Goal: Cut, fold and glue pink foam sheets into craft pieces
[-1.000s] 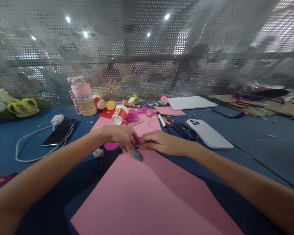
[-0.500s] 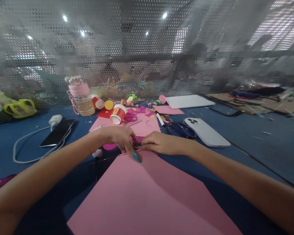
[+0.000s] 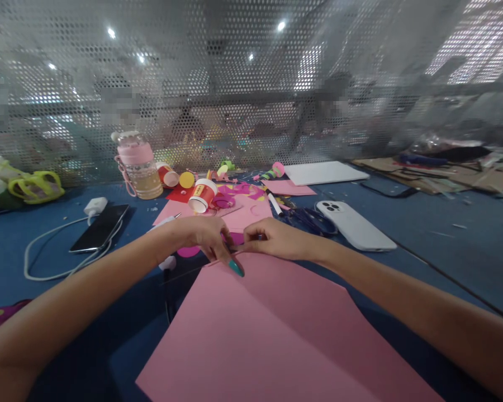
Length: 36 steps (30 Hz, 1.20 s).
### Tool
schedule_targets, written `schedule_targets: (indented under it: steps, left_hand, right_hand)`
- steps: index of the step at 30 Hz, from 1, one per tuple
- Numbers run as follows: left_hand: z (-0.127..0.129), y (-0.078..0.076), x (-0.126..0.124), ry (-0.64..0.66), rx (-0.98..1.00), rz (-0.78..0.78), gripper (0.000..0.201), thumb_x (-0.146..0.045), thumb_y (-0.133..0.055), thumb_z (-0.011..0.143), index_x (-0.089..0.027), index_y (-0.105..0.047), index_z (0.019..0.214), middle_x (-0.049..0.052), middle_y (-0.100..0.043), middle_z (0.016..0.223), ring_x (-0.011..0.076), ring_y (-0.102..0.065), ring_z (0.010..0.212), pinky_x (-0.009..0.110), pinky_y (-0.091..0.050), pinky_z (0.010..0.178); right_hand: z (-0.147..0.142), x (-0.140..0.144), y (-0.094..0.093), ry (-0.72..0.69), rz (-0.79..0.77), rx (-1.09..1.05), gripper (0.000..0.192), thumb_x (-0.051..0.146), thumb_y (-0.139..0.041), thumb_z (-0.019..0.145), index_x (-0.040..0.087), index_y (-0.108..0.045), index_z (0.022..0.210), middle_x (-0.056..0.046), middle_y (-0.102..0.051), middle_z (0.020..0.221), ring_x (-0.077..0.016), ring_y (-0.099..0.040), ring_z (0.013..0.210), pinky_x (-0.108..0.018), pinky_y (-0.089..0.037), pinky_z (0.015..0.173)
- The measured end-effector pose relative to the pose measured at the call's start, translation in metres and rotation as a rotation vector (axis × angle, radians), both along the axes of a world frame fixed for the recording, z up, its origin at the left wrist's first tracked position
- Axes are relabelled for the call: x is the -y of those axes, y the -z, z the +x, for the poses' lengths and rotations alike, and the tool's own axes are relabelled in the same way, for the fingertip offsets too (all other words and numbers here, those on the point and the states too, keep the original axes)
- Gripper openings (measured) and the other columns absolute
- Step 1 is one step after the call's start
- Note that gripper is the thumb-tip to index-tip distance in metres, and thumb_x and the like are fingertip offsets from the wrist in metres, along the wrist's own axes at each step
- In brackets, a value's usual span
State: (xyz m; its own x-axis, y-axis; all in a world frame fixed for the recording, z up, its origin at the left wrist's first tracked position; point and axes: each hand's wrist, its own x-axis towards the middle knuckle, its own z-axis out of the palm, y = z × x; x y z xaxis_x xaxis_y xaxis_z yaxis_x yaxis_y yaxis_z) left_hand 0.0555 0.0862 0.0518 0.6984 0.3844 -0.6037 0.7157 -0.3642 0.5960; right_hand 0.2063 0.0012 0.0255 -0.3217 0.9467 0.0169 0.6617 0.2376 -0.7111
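Observation:
A large sheet of pink paper (image 3: 251, 329) spreads from my hands to the bottom of the view, with angled corners and a shadow across its right part. My left hand (image 3: 213, 240) grips its far edge, the thumb with a long teal nail lying on top. My right hand (image 3: 266, 239) is closed in a pinch at the same edge, close beside the left. A small dark piece shows between the fingertips, too hidden to name. Just beyond lies a magenta paper piece (image 3: 188, 251), partly behind my left wrist.
Beyond my hands are a red paper cup (image 3: 203, 195), paper scraps, a marker (image 3: 274, 202) and a pink-lidded bottle (image 3: 139, 167). A black phone (image 3: 100, 228) with a cable lies left, a white phone (image 3: 356, 226) right. Cardboard (image 3: 456, 173) lies far right, before a perforated screen (image 3: 251, 84).
The near part of the pink sheet has swung to the right. My right hand has lifted slightly and its fingers are more bent. My left hand stays almost in place.

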Motion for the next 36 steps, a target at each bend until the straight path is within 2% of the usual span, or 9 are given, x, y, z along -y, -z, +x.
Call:
schedule_targets:
  steps: [7, 10, 13, 16, 19, 21, 24, 30, 36]
  left_hand:
    - [-0.001, -0.001, 0.003, 0.007, -0.02, 0.037, 0.058, -0.032, -0.078, 0.035, -0.009, -0.061, 0.086, 0.006, -0.065, 0.075, 0.0182, -0.06, 0.066, 0.028, -0.05, 0.06]
    - [-0.001, 0.002, 0.001, -0.047, -0.007, -0.03, 0.065, -0.028, -0.078, 0.034, -0.008, -0.058, 0.093, 0.008, -0.066, 0.078, 0.0193, -0.061, 0.068, 0.029, -0.05, 0.06]
    - [-0.001, 0.005, -0.002, -0.073, -0.005, -0.064, 0.069, -0.028, -0.078, 0.034, -0.008, -0.056, 0.097, 0.01, -0.067, 0.08, 0.0217, -0.063, 0.069, 0.031, -0.05, 0.06]
    - [0.0, 0.008, -0.005, -0.053, -0.023, -0.047, 0.064, -0.03, -0.078, 0.035, -0.01, -0.057, 0.093, 0.01, -0.067, 0.079, 0.0214, -0.063, 0.068, 0.03, -0.05, 0.058]
    - [0.0, 0.009, -0.006, -0.049, 0.001, -0.027, 0.058, -0.03, -0.078, 0.036, -0.011, -0.058, 0.087, 0.007, -0.067, 0.075, 0.0189, -0.062, 0.064, 0.028, -0.05, 0.057]
    - [0.0, 0.009, -0.007, -0.06, 0.011, -0.02, 0.057, -0.03, -0.078, 0.037, -0.011, -0.058, 0.087, 0.006, -0.067, 0.072, 0.0185, -0.062, 0.063, 0.029, -0.049, 0.057]
    - [0.0, 0.009, -0.007, -0.062, -0.002, -0.025, 0.059, -0.028, -0.076, 0.037, -0.011, -0.057, 0.09, 0.006, -0.067, 0.072, 0.0197, -0.062, 0.066, 0.03, -0.049, 0.06]
    - [0.001, 0.007, -0.003, -0.033, 0.015, 0.016, 0.056, -0.025, -0.074, 0.04, -0.01, -0.057, 0.092, 0.007, -0.067, 0.076, 0.0188, -0.062, 0.066, 0.026, -0.05, 0.056]
    - [0.004, 0.0, 0.004, -0.006, 0.033, 0.158, 0.061, -0.022, -0.072, 0.041, -0.01, -0.056, 0.098, 0.006, -0.066, 0.075, 0.019, -0.061, 0.065, 0.025, -0.049, 0.052]
  right_hand:
    - [0.005, -0.004, 0.002, 0.014, -0.105, -0.145, 0.03, 0.044, -0.06, 0.065, 0.014, -0.054, 0.069, 0.0, -0.052, 0.065, -0.01, -0.045, 0.057, -0.022, -0.035, 0.052]
    - [0.01, -0.004, -0.003, 0.14, 0.205, -0.168, 0.032, 0.048, -0.049, 0.075, 0.016, -0.054, 0.076, -0.005, -0.055, 0.081, -0.013, -0.049, 0.07, -0.025, -0.038, 0.061]
    - [0.015, -0.001, -0.007, 0.391, 0.562, -0.086, 0.039, 0.051, -0.045, 0.077, 0.018, -0.049, 0.058, -0.001, -0.05, 0.06, -0.0124, -0.045, 0.059, -0.025, -0.035, 0.057]
    - [0.015, 0.004, -0.008, 0.464, 0.582, -0.018, 0.05, 0.053, -0.049, 0.074, 0.019, -0.036, 0.04, 0.003, -0.034, 0.038, -0.0093, -0.035, 0.043, -0.025, -0.029, 0.048]
    - [0.011, 0.007, -0.008, 0.377, 0.498, -0.033, 0.049, 0.051, -0.045, 0.078, 0.019, -0.04, 0.043, 0.001, -0.043, 0.042, -0.011, -0.043, 0.046, -0.024, -0.032, 0.049]
    - [0.009, 0.008, -0.008, 0.284, 0.504, -0.062, 0.036, 0.046, -0.043, 0.082, 0.018, -0.051, 0.06, -0.002, -0.055, 0.061, -0.0138, -0.051, 0.061, -0.024, -0.036, 0.056]
    - [0.007, 0.007, -0.008, 0.169, 0.535, -0.018, 0.027, 0.037, -0.037, 0.087, 0.018, -0.054, 0.079, -0.005, -0.059, 0.078, -0.0148, -0.053, 0.073, -0.025, -0.038, 0.065]
    - [0.003, 0.003, 0.003, -0.045, 0.412, 0.308, 0.034, 0.027, -0.031, 0.089, 0.015, -0.053, 0.066, -0.006, -0.054, 0.067, -0.0149, -0.047, 0.066, -0.027, -0.035, 0.063]
    - [-0.004, 0.006, 0.003, -0.094, 0.356, 0.306, 0.029, 0.022, -0.036, 0.087, 0.015, -0.053, 0.064, -0.004, -0.053, 0.064, -0.0139, -0.045, 0.064, -0.026, -0.033, 0.061]
